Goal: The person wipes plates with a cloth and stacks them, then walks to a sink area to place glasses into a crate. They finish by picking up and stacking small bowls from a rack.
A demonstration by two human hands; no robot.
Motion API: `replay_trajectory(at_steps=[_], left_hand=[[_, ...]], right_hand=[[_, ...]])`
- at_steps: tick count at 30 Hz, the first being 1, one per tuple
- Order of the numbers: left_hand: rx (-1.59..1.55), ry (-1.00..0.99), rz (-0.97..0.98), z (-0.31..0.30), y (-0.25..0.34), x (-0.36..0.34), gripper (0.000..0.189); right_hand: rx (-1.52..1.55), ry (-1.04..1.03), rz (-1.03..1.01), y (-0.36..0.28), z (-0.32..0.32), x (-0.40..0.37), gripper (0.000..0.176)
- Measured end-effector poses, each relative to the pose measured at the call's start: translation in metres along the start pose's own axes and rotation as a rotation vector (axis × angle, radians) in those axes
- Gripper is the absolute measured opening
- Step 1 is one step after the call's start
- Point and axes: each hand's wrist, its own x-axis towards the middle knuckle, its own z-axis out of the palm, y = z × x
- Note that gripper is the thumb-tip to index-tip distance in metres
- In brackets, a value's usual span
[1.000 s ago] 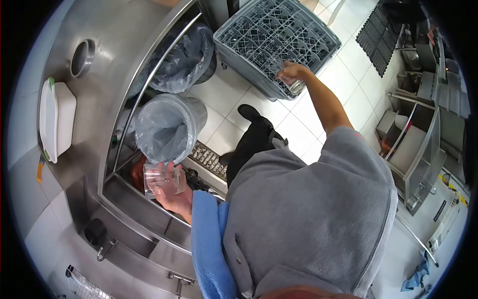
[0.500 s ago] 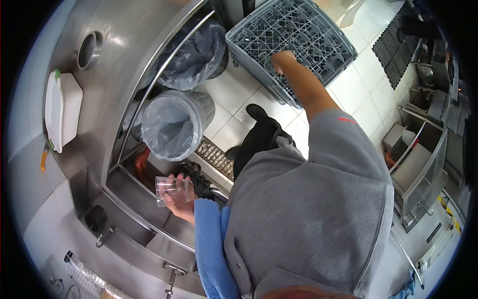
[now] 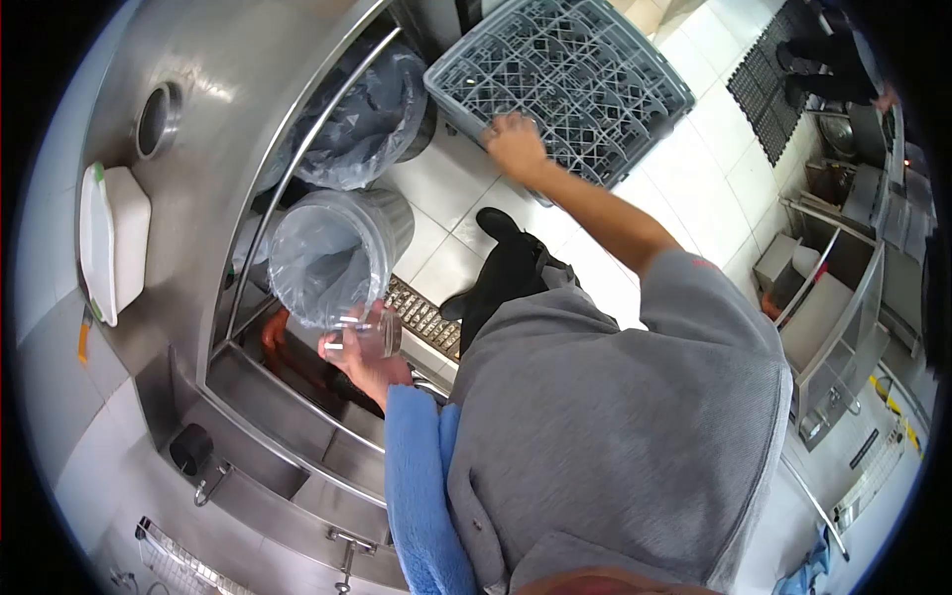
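Note:
My left hand (image 3: 369,365) is wrapped round a clear glass (image 3: 382,335), held sideways beside the lined bin's rim. A blue towel (image 3: 424,486) lies along my left arm. My right hand (image 3: 516,147) has its fingers curled at the near-left edge of a grey divided glass rack (image 3: 595,74). A small shiny edge shows by those fingers, but what they hold is too unclear to name.
Two bins with clear liners, one in front (image 3: 332,248) and one behind (image 3: 362,119), stand beside the steel counter (image 3: 228,109). A white container (image 3: 124,243) rests on the counter. Another person's legs (image 3: 833,69) show at the upper right, by a black mat (image 3: 769,84).
My right hand has moved left from over the rack to its edge. My left hand, still round the glass, has moved up and slightly right towards the bin. Another person's legs now show more clearly.

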Motion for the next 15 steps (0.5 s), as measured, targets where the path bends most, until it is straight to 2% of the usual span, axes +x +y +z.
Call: replay_trajectory(at_steps=[1,2,3,5,6,8,9,10,11,13,14,15], left_hand=[[0.004,-0.03,-0.021,0.007,-0.006,0.004,0.058],[-0.025,-0.099,-0.035,0.023,-0.008,0.005,0.049],[-0.024,-0.107,-0.043,0.03,-0.02,0.011,0.049],[0.091,-0.315,0.058,0.039,-0.049,0.022,0.035],[0.091,-0.32,0.057,0.049,-0.056,0.022,0.035],[0.347,-0.607,0.051,0.069,-0.073,0.016,0.031],[0.41,-0.659,-0.037,0.077,-0.081,0.015,0.03],[0.473,-0.715,-0.123,0.084,-0.088,0.015,0.03],[0.471,-0.722,-0.12,0.092,-0.095,0.014,0.03],[0.595,-0.909,-0.151,0.1,-0.105,0.009,0.042],[0.592,-0.91,-0.151,0.102,-0.107,0.009,0.042],[0.633,-0.869,-0.214,0.103,-0.108,0.01,0.051]], right_hand=[[0.467,-0.064,0.008,-0.021,-0.037,-0.022,0.037],[0.972,-0.145,-0.037,-0.036,-0.058,-0.041,0.043],[1.701,-0.398,0.021,-0.052,-0.083,-0.061,0.051],[2.494,-0.733,0.004,-0.073,-0.107,-0.094,0.063],[2.496,-0.725,0.006,-0.073,-0.11,-0.1,0.063],[2.709,-0.568,0.024,-0.069,-0.111,-0.11,0.066],[2.824,-0.461,0.113,-0.063,-0.099,-0.114,0.063],[2.782,-0.399,0.133,-0.051,-0.088,-0.12,0.062],[2.733,-0.336,0.146,-0.036,-0.078,-0.123,0.062],[2.64,-0.19,0.324,-0.014,-0.057,-0.131,0.06],[2.512,-0.174,0.381,0.002,-0.053,-0.134,0.059],[2.384,-0.159,0.433,0.019,-0.048,-0.136,0.057]])
